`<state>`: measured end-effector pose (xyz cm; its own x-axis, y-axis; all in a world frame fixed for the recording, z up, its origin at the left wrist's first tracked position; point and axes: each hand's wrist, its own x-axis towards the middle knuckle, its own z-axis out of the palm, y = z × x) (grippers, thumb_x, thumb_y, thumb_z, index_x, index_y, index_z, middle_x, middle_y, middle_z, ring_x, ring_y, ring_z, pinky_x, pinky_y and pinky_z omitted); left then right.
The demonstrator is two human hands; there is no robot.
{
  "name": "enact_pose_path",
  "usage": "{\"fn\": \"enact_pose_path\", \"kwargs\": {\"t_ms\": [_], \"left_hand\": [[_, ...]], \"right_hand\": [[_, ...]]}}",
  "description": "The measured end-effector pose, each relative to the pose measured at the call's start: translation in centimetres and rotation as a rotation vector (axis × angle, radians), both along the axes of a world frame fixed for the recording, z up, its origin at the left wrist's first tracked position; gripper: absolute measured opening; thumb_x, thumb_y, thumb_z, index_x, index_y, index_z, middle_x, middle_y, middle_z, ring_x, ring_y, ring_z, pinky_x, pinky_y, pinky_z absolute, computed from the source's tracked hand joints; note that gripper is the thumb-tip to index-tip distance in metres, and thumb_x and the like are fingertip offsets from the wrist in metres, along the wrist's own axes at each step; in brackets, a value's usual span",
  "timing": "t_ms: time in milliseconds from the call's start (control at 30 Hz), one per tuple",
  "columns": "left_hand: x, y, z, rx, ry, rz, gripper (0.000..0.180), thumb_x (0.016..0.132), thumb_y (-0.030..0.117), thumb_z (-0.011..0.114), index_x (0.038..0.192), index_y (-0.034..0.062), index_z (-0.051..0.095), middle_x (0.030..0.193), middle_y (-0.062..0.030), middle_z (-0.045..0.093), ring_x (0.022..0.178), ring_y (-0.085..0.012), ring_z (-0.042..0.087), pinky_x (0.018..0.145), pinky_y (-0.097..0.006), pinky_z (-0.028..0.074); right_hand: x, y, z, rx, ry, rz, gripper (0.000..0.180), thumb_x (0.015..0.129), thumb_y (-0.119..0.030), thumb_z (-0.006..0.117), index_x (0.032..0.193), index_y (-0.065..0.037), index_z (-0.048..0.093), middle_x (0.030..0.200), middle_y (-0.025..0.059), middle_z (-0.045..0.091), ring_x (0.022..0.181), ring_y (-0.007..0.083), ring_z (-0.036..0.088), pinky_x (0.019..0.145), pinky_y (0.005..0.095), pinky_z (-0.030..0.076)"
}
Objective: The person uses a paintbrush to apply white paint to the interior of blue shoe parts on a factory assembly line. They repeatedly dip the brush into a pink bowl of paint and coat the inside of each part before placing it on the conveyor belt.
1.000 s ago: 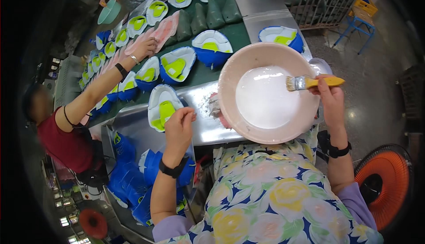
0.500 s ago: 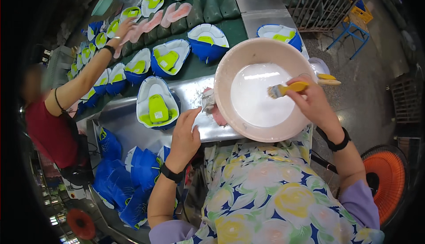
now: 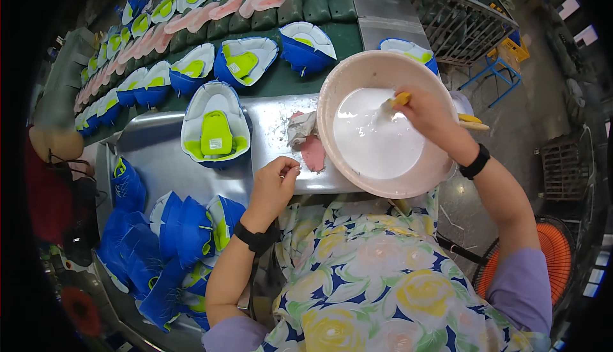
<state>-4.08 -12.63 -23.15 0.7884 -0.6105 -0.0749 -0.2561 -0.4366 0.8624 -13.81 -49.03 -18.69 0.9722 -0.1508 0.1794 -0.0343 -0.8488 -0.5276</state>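
My right hand grips a brush by its yellow handle, with the bristles down at the surface of white liquid. The liquid lies in a large pale pink basin. Close to the basin's left side, my left hand is held with its fingers curled together, and nothing shows in them. Beyond that hand, a blue shoe upper with white lining and a lime-green tongue stands on the metal tabletop. A crumpled grey rag and a pink scrap lie between hand and basin.
More blue uppers stand in rows on a green surface, beside pink insoles and dark green shoe lasts. A heap of uppers lies at lower left. Another brush handle sticks out right of the basin. An orange fan stands at right.
The brush has moved toward the basin's far side and tipped down into the liquid. My left hand's fingers have curled closed. The co-worker's reaching arm has withdrawn from the insole row.
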Motion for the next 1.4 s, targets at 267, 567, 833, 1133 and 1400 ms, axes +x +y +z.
{"fn": "enact_pose_path", "kwargs": {"t_ms": [267, 567, 833, 1133, 1400], "left_hand": [[0.2, -0.1, 0.2, -0.111, 0.129, 0.140, 0.012, 0.095, 0.002, 0.059, 0.101, -0.0049, 0.066, 0.087, -0.0115, 0.073, 0.080, -0.0146, 0.071, 0.074, -0.027, 0.056], [0.4, 0.0, 0.8, -0.168, 0.000, 0.121, 0.020, 0.092, 0.000, 0.066, 0.112, -0.0034, 0.068, 0.095, -0.0102, 0.075, 0.083, -0.0132, 0.070, 0.079, -0.026, 0.056], [0.6, 0.2, -0.2, -0.026, 0.081, 0.144, 0.017, 0.097, 0.011, 0.064, 0.104, -0.0023, 0.070, 0.083, -0.0074, 0.074, 0.078, -0.0115, 0.070, 0.075, -0.026, 0.056], [0.7, -0.2, 0.2, -0.045, -0.053, 0.177, 0.022, 0.085, 0.015, 0.078, 0.083, -0.0034, 0.067, 0.070, -0.0071, 0.067, 0.068, -0.0131, 0.065, 0.067, -0.027, 0.053], [0.4, -0.5, 0.0, -0.269, 0.193, 0.268, 0.020, 0.097, 0.014, 0.066, 0.092, -0.0047, 0.070, 0.082, -0.0070, 0.072, 0.074, -0.0117, 0.067, 0.070, -0.025, 0.053]], "right_hand": [[-3.6, -1.6, 6.2, 0.172, -0.057, -0.270, 0.020, 0.094, -0.012, 0.069, 0.111, -0.002, 0.064, 0.088, 0.0099, 0.069, 0.078, 0.0171, 0.066, 0.073, 0.0286, 0.053], [-4.6, -2.2, 5.1, 0.126, -0.166, -0.232, 0.021, 0.094, -0.011, 0.070, 0.112, -0.002, 0.065, 0.090, 0.0083, 0.068, 0.078, 0.0146, 0.065, 0.072, 0.0268, 0.053], [-1.1, -0.1, 2.7, 0.188, 0.006, -0.081, 0.019, 0.092, -0.015, 0.071, 0.105, -0.001, 0.066, 0.079, 0.0134, 0.065, 0.067, 0.0215, 0.062, 0.065, 0.0334, 0.049], [-0.9, -2.6, 4.9, 0.108, -0.078, -0.255, 0.023, 0.093, -0.017, 0.069, 0.105, 0.002, 0.066, 0.082, 0.0141, 0.067, 0.072, 0.0203, 0.064, 0.069, 0.0313, 0.051], [-6.3, -6.2, 6.0, 0.608, -0.175, -0.451, 0.025, 0.097, -0.023, 0.067, 0.111, -0.002, 0.066, 0.090, 0.0049, 0.070, 0.080, 0.0096, 0.064, 0.070, 0.0258, 0.051]]}}
